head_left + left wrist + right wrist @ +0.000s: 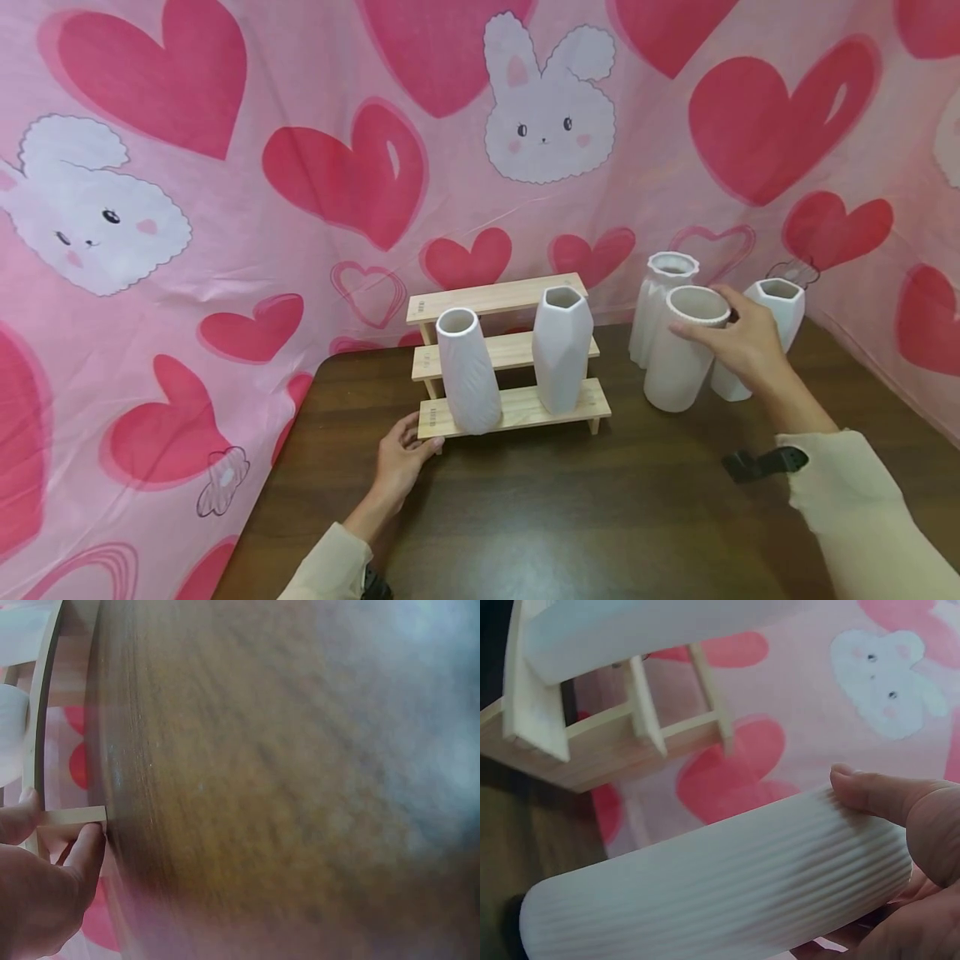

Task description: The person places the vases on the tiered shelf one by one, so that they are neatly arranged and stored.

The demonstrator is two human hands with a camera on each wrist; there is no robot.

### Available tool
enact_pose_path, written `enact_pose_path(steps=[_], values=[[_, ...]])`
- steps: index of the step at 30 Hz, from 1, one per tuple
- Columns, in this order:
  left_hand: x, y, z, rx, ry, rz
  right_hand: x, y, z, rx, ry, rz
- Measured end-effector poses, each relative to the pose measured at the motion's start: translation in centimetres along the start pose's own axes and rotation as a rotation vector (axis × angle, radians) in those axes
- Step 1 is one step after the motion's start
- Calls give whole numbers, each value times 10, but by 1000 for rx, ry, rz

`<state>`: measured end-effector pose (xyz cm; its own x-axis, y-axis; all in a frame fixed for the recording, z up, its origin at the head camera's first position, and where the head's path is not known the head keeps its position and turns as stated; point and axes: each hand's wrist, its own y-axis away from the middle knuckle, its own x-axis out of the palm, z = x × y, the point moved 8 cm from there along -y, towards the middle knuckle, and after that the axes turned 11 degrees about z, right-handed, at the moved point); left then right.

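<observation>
Right hand [738,333] nearer, grips ribbed vase [677,367] near rim; vase right of stand [519,407], long axis roughly upright. Left hand [401,460] pinches stand's left end.

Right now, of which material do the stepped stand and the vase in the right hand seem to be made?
Stepped stand: probably plain, matt wood; its pale surface shows faint grain.
Vase in the right hand: perhaps unglazed ceramic, possibly plastic; white, ribbed surface looks matt.
</observation>
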<state>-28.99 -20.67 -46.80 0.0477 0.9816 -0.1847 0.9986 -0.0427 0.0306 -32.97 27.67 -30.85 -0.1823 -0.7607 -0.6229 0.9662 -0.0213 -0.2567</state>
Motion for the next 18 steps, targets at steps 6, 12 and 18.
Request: enact_pose_path(steps=[6,12,18], values=[[0,0,1,-6,-4,3,-9,1,21,-14,11,11],[0,0,1,-9,5,5,-17,0,43,-36,-29,22],[-1,-1,0,-15,-13,-5,-25,-5,67,-45,-104,39]])
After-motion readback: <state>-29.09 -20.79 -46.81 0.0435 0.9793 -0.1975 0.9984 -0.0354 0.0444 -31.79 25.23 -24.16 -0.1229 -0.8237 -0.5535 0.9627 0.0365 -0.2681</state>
